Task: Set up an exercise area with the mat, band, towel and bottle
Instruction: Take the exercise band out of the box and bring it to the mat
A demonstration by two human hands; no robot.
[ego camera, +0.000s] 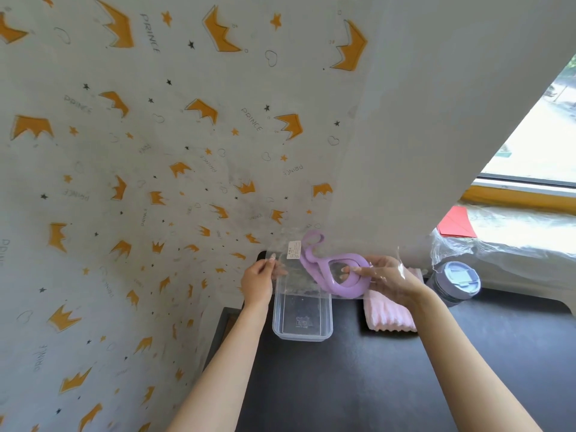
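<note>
A purple exercise band (343, 277) hangs half out of a clear plastic bag (288, 263) above the dark table. My left hand (258, 280) pinches the bag's left edge. My right hand (385, 279) grips the looped band, its fingers through the loop. Below my right hand lies a folded pink towel (389, 316). A grey bottle with a blue-grey lid (456, 283) stands upright to the right of the towel. No mat is visible.
A clear plastic box (302, 319) sits open on the dark table (358, 385) under the bag. A wall papered with orange crowns (140, 182) rises on the left. Plastic-covered bedding (514, 241) and a red sheet (456, 224) lie at right, below a window.
</note>
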